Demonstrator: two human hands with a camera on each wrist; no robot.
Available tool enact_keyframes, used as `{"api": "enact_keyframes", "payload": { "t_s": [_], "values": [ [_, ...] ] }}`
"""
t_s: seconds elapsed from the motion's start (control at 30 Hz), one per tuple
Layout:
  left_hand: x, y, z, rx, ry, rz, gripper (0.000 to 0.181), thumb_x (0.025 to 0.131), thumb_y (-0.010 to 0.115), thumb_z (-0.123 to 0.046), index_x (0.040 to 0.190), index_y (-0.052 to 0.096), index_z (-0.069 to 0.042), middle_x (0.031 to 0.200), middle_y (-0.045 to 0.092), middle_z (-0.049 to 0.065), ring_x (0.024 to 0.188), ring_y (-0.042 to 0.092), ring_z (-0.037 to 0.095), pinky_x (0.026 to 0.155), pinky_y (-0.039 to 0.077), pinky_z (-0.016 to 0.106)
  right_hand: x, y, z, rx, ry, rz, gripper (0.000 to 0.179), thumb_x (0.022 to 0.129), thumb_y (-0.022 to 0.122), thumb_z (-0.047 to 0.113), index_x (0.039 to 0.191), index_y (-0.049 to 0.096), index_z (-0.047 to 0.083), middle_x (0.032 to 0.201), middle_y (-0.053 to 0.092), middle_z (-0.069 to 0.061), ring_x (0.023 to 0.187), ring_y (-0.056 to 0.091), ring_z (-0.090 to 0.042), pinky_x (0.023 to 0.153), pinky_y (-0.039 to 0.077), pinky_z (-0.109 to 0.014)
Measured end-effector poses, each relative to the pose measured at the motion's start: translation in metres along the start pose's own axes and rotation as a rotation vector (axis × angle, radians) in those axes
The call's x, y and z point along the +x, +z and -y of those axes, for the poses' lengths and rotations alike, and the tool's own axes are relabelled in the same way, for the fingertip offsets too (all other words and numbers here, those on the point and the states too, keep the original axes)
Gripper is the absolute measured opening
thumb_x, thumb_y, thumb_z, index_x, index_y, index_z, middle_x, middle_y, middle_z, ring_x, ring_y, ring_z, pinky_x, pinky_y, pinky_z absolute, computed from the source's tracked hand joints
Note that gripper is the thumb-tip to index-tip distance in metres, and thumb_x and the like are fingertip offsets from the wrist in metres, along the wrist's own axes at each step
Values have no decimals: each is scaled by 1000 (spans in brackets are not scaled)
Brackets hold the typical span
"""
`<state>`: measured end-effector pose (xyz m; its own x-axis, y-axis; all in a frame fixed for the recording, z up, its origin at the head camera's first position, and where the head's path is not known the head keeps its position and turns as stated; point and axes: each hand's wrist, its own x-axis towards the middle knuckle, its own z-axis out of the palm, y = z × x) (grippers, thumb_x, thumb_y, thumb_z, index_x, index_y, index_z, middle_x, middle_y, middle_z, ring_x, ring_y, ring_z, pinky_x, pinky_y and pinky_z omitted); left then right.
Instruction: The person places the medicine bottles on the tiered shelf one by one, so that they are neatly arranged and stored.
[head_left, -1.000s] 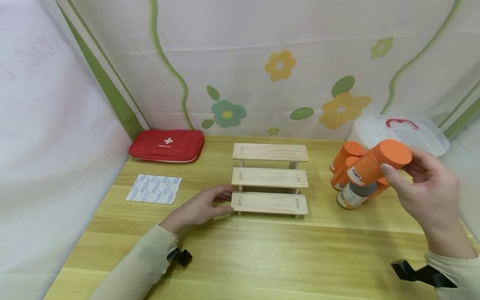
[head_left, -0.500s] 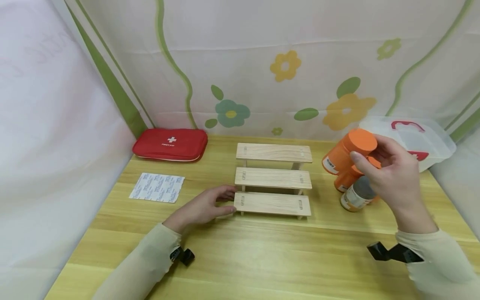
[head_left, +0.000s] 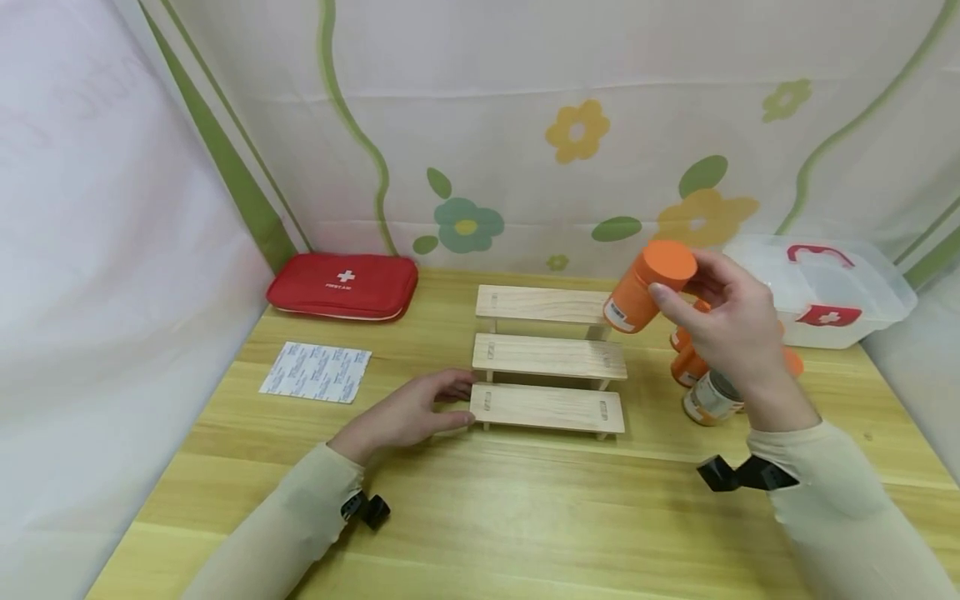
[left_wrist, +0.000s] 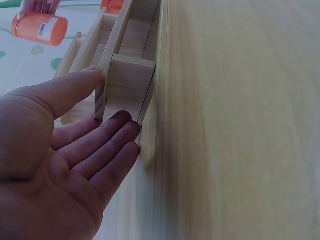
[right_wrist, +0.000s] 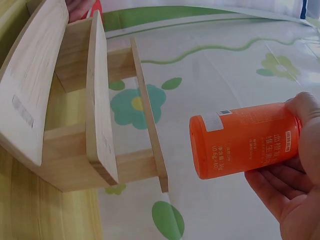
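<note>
My right hand [head_left: 727, 321] holds an orange bottle [head_left: 649, 286] by its cap end, fingers on one side and thumb on the other. The bottle is tilted in the air and overlaps the right end of the top step of a three-tier wooden riser [head_left: 549, 357]. Small printed text shows on its orange side in the right wrist view. My left hand [head_left: 408, 414] rests against the riser's left end. In the left wrist view its thumb touches the lowest board's end, and its other fingers reach out fairly straight beside the support.
Several more orange bottles [head_left: 687, 367] and a grey-lidded jar [head_left: 710, 400] stand right of the riser, partly behind my right hand. A clear box [head_left: 825, 287] with a red latch sits behind them. At left lie a red first-aid pouch [head_left: 343, 287] and a printed white sheet [head_left: 317, 372].
My right hand has carried the orange bottle leftward from over the other bottles to the riser's upper right end. The left hand has stayed at the riser, and the view has shifted slightly.
</note>
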<state>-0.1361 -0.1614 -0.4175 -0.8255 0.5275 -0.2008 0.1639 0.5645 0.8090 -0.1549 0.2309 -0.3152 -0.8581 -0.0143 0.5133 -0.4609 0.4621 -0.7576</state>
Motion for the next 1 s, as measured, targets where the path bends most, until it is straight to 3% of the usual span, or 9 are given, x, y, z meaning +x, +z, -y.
{"api": "enact_keyframes", "payload": {
  "t_s": [0.37,0.47,0.7,1.0],
  "values": [
    [0,0,1,0,21,2,58,102,78,-25,154,56,-11,144,68,4,135,64,24,122,49,50,16,32,10,42,-49,58,47,92,80,-4,137,67,-6,118,69,21,108,68,0,95,54,-6],
    [0,0,1,2,16,1,59,102,78,-26,154,55,-12,144,68,4,135,63,24,122,49,50,22,40,12,49,-66,88,47,93,80,-3,138,67,-5,119,68,15,109,67,-1,95,54,-7],
    [1,0,0,1,4,2,59,101,78,-25,154,55,-12,144,67,3,136,63,24,122,49,49,33,60,16,50,-87,142,47,93,82,2,137,66,-5,125,73,-17,108,66,2,95,55,-8],
    [1,0,2,9,11,-2,57,102,78,-26,152,57,-12,144,68,2,136,64,23,122,49,49,46,82,22,72,-23,213,50,97,80,10,142,63,-3,131,71,-17,111,66,-4,97,58,-14]
  ]
}}
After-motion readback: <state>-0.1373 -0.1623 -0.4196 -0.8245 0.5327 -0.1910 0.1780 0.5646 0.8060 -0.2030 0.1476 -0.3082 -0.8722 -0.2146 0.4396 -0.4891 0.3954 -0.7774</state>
